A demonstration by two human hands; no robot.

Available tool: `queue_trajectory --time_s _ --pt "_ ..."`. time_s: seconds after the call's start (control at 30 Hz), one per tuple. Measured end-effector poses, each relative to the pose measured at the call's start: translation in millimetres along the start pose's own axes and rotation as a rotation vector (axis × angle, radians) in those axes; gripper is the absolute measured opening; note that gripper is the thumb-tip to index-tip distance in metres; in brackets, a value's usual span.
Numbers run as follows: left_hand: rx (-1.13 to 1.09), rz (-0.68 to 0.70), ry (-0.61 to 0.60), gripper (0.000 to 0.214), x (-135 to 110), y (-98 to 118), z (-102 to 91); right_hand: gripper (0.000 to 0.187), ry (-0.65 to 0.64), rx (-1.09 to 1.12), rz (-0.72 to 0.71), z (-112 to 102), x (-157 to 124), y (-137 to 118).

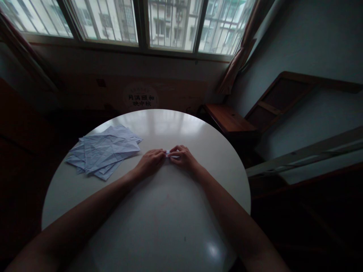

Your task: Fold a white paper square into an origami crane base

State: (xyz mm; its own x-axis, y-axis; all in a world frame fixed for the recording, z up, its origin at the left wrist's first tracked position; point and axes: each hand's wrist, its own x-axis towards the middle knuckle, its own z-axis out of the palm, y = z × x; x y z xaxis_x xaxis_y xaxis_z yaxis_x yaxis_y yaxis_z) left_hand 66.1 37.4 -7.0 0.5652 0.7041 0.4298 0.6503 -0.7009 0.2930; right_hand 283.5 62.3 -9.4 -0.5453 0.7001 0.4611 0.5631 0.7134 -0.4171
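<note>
Near the middle of a round white table, both hands meet over a small folded piece of paper. My left hand is closed on the paper's left side, palm down. From the right, my right hand pinches the same piece between thumb and fingers. Most of the paper is hidden by the fingers, so its full shape does not show. Left of my left hand lies a loose pile of creased white paper sheets, overlapping at different angles.
A brown wooden stool stands beyond the table's right rim. Behind the table a large cardboard box with printed characters leans below the barred window. A wooden frame rests against the right wall.
</note>
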Motion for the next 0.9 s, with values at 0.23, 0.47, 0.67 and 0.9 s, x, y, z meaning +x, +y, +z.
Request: queue_trajectory --time_s 0.23,0.47,0.67,0.9 --pt "0.0 -0.04 0.004 0.026 0.9 -2.7 2.4 0.011 0.022 0.04 0.046 2.2 1.7 -0.2" --pt "0.018 -0.034 -0.001 0.038 -0.3 -3.2 2.8 0.008 0.013 -0.02 0.122 -0.7 1.5 -4.5" --pt "0.013 0.019 -0.023 0.043 -2.2 -7.6 3.0 0.008 0.011 -0.066 0.166 1.1 1.2 -3.8" --pt "0.043 -0.009 -0.021 0.033 -1.5 -5.0 2.7 0.017 0.019 -0.045 0.169 -0.8 1.5 -4.1"
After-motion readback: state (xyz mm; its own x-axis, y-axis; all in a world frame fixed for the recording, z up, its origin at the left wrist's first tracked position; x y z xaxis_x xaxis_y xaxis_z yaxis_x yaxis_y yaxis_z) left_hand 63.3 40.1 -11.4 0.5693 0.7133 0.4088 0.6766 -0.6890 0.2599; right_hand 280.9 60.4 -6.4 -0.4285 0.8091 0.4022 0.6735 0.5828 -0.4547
